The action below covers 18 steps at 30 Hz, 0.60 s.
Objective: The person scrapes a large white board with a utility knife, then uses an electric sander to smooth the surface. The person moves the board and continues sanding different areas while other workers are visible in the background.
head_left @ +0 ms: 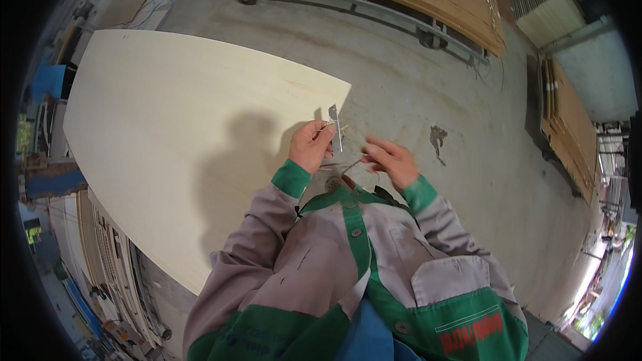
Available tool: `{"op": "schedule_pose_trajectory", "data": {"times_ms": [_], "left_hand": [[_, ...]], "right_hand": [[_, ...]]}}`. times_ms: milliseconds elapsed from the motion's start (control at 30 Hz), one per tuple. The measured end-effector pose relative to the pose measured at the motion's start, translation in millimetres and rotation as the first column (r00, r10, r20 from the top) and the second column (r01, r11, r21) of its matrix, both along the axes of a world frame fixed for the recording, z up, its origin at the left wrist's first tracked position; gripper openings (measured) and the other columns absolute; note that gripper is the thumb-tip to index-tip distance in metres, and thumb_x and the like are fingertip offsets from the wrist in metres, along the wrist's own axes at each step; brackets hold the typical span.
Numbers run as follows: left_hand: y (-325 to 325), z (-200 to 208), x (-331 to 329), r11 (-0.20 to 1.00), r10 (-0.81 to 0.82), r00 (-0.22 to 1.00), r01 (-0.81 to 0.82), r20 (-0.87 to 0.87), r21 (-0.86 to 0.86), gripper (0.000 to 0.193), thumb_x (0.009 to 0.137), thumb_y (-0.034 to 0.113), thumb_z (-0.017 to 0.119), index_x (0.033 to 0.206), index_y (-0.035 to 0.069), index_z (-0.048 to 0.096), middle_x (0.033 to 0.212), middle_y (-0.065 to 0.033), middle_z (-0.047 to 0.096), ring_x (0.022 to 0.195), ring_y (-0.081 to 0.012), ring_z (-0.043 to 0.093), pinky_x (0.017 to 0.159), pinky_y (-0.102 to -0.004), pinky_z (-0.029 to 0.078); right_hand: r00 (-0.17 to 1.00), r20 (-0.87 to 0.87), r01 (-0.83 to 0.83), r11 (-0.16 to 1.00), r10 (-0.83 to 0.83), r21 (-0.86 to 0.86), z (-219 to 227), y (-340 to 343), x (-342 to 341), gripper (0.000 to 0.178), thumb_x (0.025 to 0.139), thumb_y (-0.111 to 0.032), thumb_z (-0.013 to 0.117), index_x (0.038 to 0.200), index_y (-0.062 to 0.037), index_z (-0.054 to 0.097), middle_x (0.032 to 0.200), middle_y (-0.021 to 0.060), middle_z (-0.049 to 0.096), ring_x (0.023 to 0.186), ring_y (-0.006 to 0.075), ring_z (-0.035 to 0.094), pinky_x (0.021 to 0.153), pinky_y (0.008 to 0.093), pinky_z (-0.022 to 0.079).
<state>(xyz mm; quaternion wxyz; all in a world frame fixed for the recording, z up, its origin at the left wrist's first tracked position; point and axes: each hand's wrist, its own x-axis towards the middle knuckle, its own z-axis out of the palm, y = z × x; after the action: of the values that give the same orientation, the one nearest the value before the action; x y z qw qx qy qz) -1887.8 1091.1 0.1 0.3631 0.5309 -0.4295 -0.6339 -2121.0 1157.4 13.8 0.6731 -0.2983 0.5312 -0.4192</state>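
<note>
Metal piece [333, 112] at frame centre — probably light and stiff, best gripped by its faces — is clamped in the fingers [325, 136] of the left hand [309, 150]; the right hand's [396, 162] closure cannot be told.

Single wide fisheye view from the left of two cameras on my head, facing steeply down. My jacket [314, 261] is nearest, overlapping the near right side of the pale panel [154, 107]; my hands [309, 149], at close range, show by the panel's right edge. The view also takes in floor [495, 160] right of the panel and, farther off beyond it, a wheeled cart [361, 12].
</note>
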Motion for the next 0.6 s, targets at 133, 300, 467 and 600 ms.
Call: {"op": "schedule_pose_trajectory", "data": {"times_ms": [133,300,467,600], "left_hand": [[14,9,-16,0.996,-0.012,1.0,0.01,0.02,0.09,0.03,0.104,0.027,0.064,0.109,-0.003,0.068,0.084,-0.0044,0.07,0.071,-0.01,0.066,0.059,-0.0269,0.054],[-1,-11,1,0.952,-0.123,0.857,0.244,0.501,-0.184,0.034,0.107,0.033,0.056,0.111,0.001,0.068,0.092,-0.0126,0.073,0.077,-0.0269,0.071,0.074,-0.0409,0.059],[-59,-40,-8,0.603,0.137,0.283,0.736,0.949,-0.306,0.068,0.102,0.049,0.053,0.15,0.002,0.047,0.157,-0.0237,0.046,0.149,-0.0379,0.038,0.123,-0.0518,0.028],[-103,-52,-46,0.445,0.064,0.151,0.88,0.986,-0.164,0.083,0.1,0.05,0.057,0.158,-0.002,0.03,0.166,-0.0253,0.028,0.158,-0.0389,0.017,0.128,-0.0515,0.014]], "right_hand": [[0.998,0.006,-0.07,0.994,0.07,0.08,-2,-19,38,0.044,0.1,-0.02,0.07,0.136,0.0031,0.062,0.102,0.0076,0.073,0.086,0.0145,0.071,0.072,0.0271,0.059],[0.998,0.022,-0.061,0.991,0.059,0.12,-22,-15,25,0.024,0.102,-0.015,0.064,0.121,0.0006,0.064,0.098,0.0088,0.073,0.084,0.0158,0.072,0.071,0.0296,0.061],[0.973,-0.006,0.228,0.949,-0.232,0.216,-51,-8,1,0.011,0.104,-0.008,0.056,0.112,-0.0009,0.058,0.101,0.0131,0.073,0.086,0.0195,0.073,0.071,0.0323,0.062],[0.958,-0.067,0.286,0.949,-0.28,0.129,-68,-20,-11,0.018,0.102,-0.008,0.055,0.118,0.0008,0.057,0.105,0.0147,0.072,0.088,0.0218,0.073,0.074,0.0345,0.063]]}}
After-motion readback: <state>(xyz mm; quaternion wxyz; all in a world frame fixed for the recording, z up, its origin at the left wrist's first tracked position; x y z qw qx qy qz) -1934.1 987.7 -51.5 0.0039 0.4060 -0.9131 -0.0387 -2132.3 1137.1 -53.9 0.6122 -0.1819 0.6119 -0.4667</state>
